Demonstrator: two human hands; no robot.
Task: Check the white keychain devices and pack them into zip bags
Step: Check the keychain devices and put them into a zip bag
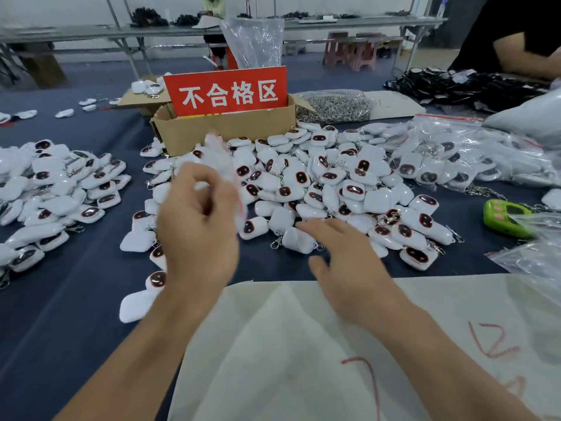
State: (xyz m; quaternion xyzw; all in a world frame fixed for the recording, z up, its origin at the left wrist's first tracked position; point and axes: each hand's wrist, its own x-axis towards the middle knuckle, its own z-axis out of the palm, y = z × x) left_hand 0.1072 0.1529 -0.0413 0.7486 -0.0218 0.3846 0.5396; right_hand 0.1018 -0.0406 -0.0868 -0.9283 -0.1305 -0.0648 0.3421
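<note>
The table [76, 314] with its dark blue cover is spreading out under both my hands. A pale cloth [303, 344] with red marks is lying on it just beneath my wrists and forearms.

Beyond my fingers, the main heap of white keychain devices [318, 177] is covering the middle of the table, most of them showing dark screens with red rims. A second heap [60, 189] is sitting well to the left of my left hand [197, 226]. Far to the right of my right hand [349, 259], bagged devices [455, 159] are piling up in clear plastic.

A cardboard box [227, 132] is standing behind the main heap, straight past my left fingers [194, 183], with a red sign [226, 91] sticking up from it.

My left fingers are curling in and pinching a zip bag [221, 165], holding it up above the heap. The bag is blurring, so I cannot tell what is inside it.

My right fingers [321, 227] are lying straight and slightly spread, palm down, at the near edge of the heap. Their tips are hovering over one device [299, 240] lying on its side; I cannot tell whether they are touching it.

A small green gadget [504, 218] is lying well to the right of my right hand.
</note>
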